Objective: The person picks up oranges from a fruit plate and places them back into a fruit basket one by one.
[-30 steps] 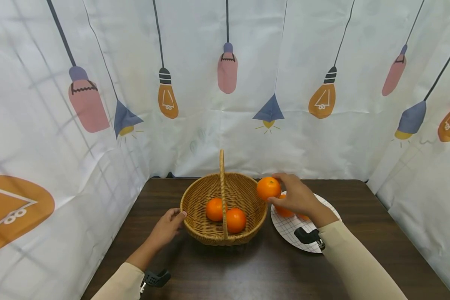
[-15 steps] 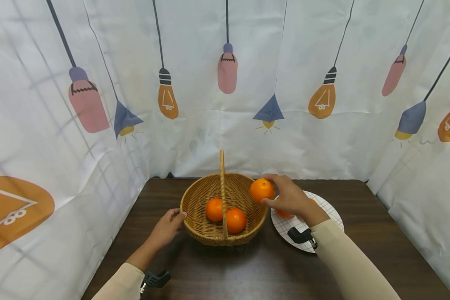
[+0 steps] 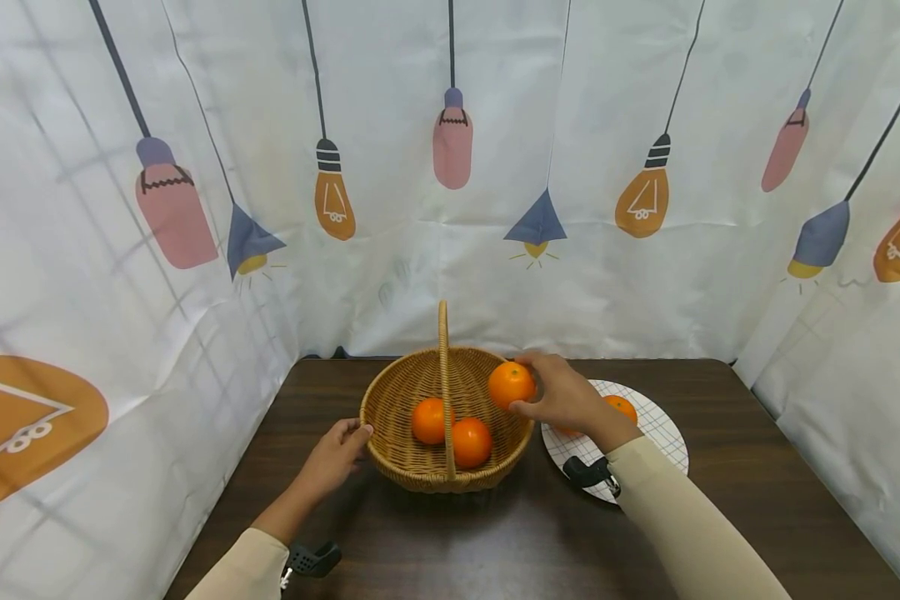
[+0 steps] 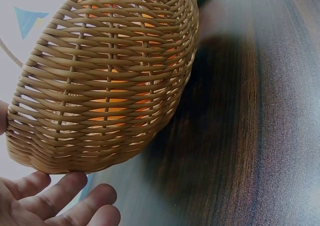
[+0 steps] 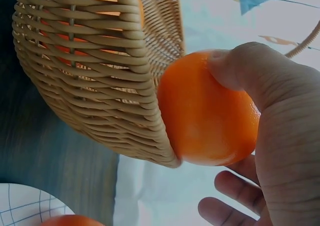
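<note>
A wicker basket (image 3: 408,387) with a tall handle stands on the dark wooden table (image 3: 495,533) and holds two oranges (image 3: 429,419). My right hand (image 3: 562,396) grips a third orange (image 3: 512,385) over the basket's right rim; in the right wrist view the held orange (image 5: 210,109) touches the basket rim (image 5: 100,106), thumb on top. My left hand (image 3: 337,454) rests against the basket's left side, its fingertips (image 4: 60,193) touching the woven basket wall (image 4: 110,76). A white grid plate (image 3: 648,437) to the right carries another orange (image 3: 619,407).
White curtains printed with light bulbs close in the table at the back (image 3: 450,167) and on both sides. Bare table lies in front of the basket. Part of a further orange (image 3: 566,432) shows under my right hand on the plate.
My right hand has carried the orange leftward and slightly down, from above the plate's edge to over the basket's right rim. The left hand has stayed on the basket.
</note>
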